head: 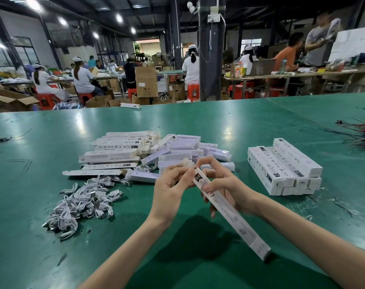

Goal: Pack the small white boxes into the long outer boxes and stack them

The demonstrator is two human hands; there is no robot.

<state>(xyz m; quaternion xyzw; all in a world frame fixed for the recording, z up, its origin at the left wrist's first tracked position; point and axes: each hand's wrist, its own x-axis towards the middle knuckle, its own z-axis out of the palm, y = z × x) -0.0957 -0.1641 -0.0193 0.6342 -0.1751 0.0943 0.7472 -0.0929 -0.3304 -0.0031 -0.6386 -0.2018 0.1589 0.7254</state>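
Both forearms reach in from the near edge and meet above the middle of the green desk (52, 236). The right hand (225, 184) holds a long outer box (236, 222) off the surface, tilted so that its far end points up and left and its near end points down and right. The thumb lies across the printed top face near the far end and the other fingers curl beneath, so this grip is clamped on the box. The left hand (171, 184) stands palm inward just left of the far end. Its fingers are curled and its thumb and fingertips are pinched together on the pale end flap there.

A loose heap of small white boxes (183, 153) lies beyond the hands, touching a pile of unfilled outer boxes (115, 151) on its left. A heap of white cables (83, 203) lies nearer on the left. A stack of closed long boxes (283, 170) lies on the right, well apart from the hands. A bundle of dark wires (363, 132) lies at the far right edge.
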